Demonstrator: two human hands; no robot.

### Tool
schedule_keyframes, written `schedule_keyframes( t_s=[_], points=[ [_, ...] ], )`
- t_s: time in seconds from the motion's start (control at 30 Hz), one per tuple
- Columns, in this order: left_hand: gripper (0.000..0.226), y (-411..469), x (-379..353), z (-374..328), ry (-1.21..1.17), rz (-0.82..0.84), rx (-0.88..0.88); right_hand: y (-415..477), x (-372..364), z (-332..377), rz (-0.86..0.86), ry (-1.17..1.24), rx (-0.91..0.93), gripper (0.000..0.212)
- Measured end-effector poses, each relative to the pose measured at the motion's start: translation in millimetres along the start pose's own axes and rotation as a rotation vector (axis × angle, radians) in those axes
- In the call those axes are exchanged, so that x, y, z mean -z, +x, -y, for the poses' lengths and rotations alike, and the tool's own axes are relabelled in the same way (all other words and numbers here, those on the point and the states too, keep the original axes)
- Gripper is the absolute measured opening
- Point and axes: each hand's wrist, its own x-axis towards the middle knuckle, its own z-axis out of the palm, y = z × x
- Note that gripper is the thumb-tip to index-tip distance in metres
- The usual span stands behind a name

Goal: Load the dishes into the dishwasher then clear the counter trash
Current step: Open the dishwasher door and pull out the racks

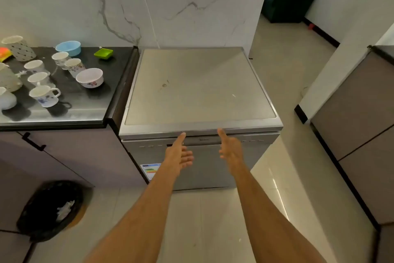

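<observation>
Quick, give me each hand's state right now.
Left hand: open, holding nothing, thumb near the dishwasher door's top edge.
Right hand: open, holding nothing, thumb near the same edge.

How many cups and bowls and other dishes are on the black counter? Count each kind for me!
Small cups: 5
Bowls: 2
Green square dish: 1
Spotted pot: 1
Total: 9, not counting the pieces cut off at the left edge.

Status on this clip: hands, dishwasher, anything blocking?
Both open: left hand, right hand at dishwasher door top. Door shut, cups on counter. Nothing blocks it.
</observation>
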Motion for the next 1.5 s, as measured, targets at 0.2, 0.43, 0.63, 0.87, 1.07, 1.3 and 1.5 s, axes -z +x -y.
schedule_keyframes(
  t_s=[0.2,0.43,0.63,0.87,1.07,1.3,1.5],
  points=[
    [0.082,21.9,-14.9,0.8,-0.286,0.02,0.061,31.3,-19.6,-23.0,0.099,0.413,-0.293,0.073],
    [0.08,49.9,-32.8,-5.5,-0.491,-0.025,0.04,64.6,-36.9,-24.6,0.043,0.766,-0.409,0.081],
    [0.063,77.6,-39.4,3.4,-0.589,-0.081,0.06,81.7,-39.7,-37.0,0.04,0.898,-0.441,0.064],
    [0.061,97.8,-41.4,10.0,-0.705,-0.112,0.044,82.4,-46.8,-38.6,0.132,1.092,-0.403,0.05],
    [0.071,100.4,-35.5,8.9,-0.603,-0.16,0.054,79.8,-45.9,-36.3,0.144,1.03,-0.416,0.059],
    [0.078,75.6,-24.8,56.8,-0.53,-0.235,0.135,41.6,-39.7,-72.5,0.023,0.769,-0.528,0.071],
    [0.08,36.6,-10.7,116.4,-0.559,-0.365,0.268,-16.1,-25.7,-117.3,-0.089,0.71,-0.62,0.076]
  ],
)
